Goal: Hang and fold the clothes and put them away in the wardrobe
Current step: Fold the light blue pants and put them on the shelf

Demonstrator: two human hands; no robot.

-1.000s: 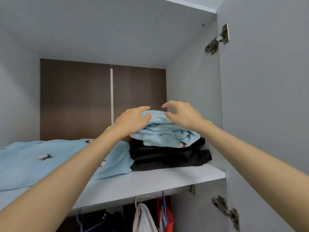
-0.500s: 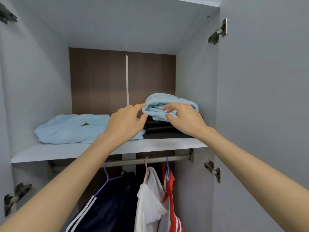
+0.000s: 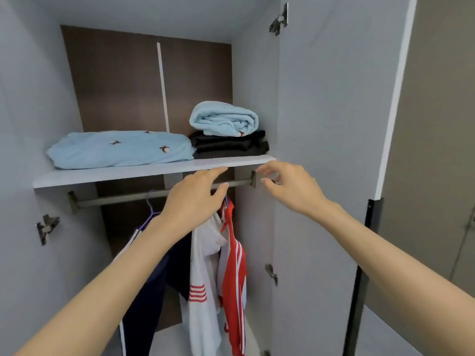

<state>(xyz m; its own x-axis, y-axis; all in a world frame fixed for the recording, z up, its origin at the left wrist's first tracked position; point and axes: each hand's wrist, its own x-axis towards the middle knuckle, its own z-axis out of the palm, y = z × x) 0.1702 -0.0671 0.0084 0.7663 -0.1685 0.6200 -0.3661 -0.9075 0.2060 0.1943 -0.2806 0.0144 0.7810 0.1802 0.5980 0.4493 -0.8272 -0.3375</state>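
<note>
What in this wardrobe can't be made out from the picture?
Head view only:
- Hanger hooks of the white shirt and red jacket: mostly behind the left hand.
- Black folded clothes: how many pieces, too dark, under the light blue bundle.
- Navy garment: partly behind the left forearm, cut by the lower edge.

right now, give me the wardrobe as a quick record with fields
shelf: rolled light blue garment on top of black folded stack, at right; flat light blue garment at left
rail: navy garment, white top, red jacket hanging
left hand: empty, in front of rail
right hand: empty, fingers loosely curled, by rail's right end
door: open
</note>
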